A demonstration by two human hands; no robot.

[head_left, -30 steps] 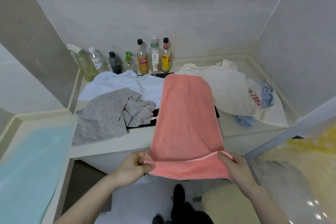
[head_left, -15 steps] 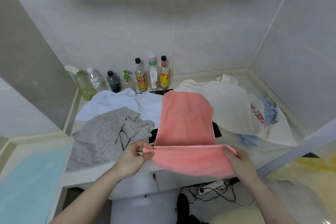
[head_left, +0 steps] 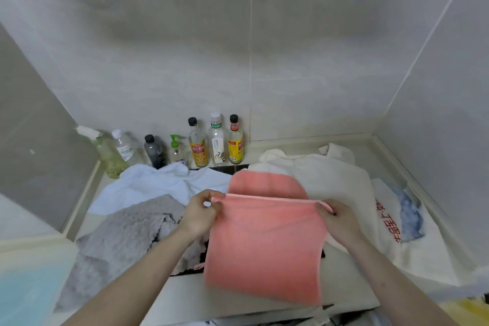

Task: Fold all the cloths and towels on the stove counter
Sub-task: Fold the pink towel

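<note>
Counter (head_left: 238, 296): both hands pinch pink towel (head_left: 264, 246).

Soft, even overhead light, dim grey shadow on wall (head_left: 238, 34); wide-angle bend at edges, slight motion blur.

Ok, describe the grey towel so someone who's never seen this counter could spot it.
Start at the row of bottles along the back wall. In front lies a pale blue cloth; nearer still, the grey towel, crumpled, the only grey, nubbly one.

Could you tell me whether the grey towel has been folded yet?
No, the grey towel lies crumpled left of the pink towel that both hands hold.
</note>
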